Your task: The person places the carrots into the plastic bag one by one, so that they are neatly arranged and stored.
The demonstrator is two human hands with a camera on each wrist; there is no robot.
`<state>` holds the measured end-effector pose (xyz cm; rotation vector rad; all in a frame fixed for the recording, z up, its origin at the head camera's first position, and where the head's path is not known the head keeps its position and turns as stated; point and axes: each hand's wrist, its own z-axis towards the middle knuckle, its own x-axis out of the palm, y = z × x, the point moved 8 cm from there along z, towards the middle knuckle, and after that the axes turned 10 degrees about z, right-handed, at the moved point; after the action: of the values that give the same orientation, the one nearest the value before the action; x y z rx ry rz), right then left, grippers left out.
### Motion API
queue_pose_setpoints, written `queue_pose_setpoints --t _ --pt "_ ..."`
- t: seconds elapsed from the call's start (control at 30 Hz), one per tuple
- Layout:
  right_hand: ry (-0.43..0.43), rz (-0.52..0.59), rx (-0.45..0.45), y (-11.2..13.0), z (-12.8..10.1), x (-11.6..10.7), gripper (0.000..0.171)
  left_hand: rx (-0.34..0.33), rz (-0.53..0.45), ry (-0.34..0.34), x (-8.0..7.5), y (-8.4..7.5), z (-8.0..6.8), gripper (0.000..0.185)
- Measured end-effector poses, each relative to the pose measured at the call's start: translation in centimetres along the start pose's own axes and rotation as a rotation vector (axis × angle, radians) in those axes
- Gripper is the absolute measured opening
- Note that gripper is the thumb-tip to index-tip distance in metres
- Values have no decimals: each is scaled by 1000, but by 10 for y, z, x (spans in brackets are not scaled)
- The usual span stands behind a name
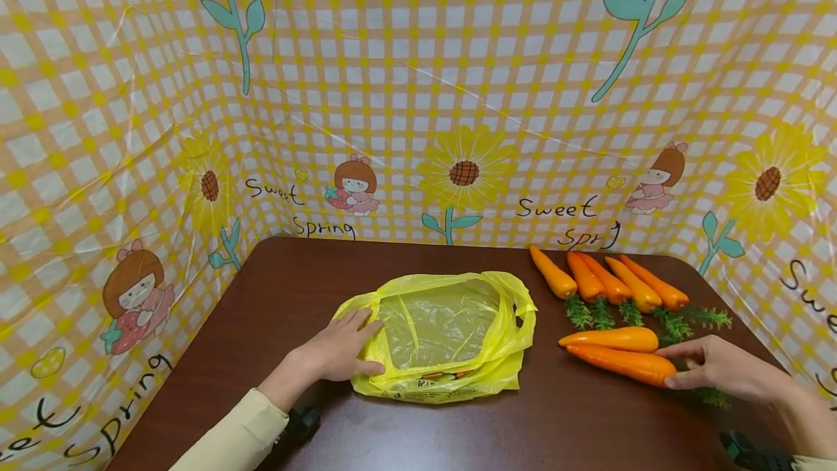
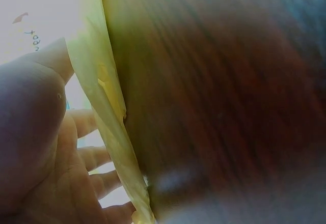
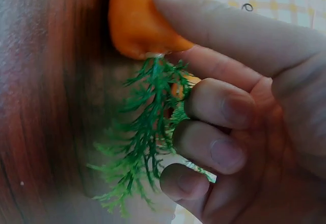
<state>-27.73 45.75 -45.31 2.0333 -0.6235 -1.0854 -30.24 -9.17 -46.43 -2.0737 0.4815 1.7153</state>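
Observation:
A yellow plastic bag (image 1: 445,333) lies flat in the middle of the brown table (image 1: 275,289), its mouth spread wide. My left hand (image 1: 343,351) rests on the bag's left edge with the fingers straight; in the left wrist view the palm (image 2: 46,147) is spread beside the bag's rim (image 2: 109,117). My right hand (image 1: 706,368) grips the nearest orange carrot (image 1: 621,363) at its leafy end. Up close, the thumb (image 3: 219,25) presses the carrot's (image 3: 140,20) top and the curled fingers (image 3: 219,107) close on the green leaves (image 3: 142,142).
A second carrot (image 1: 611,339) lies just behind the held one. Several more carrots (image 1: 608,278) lie in a row at the back right, leaves toward me. A yellow gingham sheet (image 1: 418,93) walls the table on three sides.

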Motion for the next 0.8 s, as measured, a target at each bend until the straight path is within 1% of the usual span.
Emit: queue_pose_setpoints --t 0.1,0.17,0.3,0.5,0.7,0.8 --pt "27 13 -5 -1 -1 2 59 -5 -11 15 2 0 -1 82" --pt "27 0 -3 -1 -1 2 59 -6 -9 19 3 0 -1 82" --pt "0 -15 -6 -2 -1 2 61 0 -8 20 2 0 0 81" --pt "-33 -23 22 -3 -2 3 65 9 -6 11 1 -1 -1 81" --pt "-39 -60 -8 2 -5 4 64 6 10 -3 1 0 0 82" --pt "-51 -64 -4 5 -6 2 65 3 15 -4 1 0 1 82"
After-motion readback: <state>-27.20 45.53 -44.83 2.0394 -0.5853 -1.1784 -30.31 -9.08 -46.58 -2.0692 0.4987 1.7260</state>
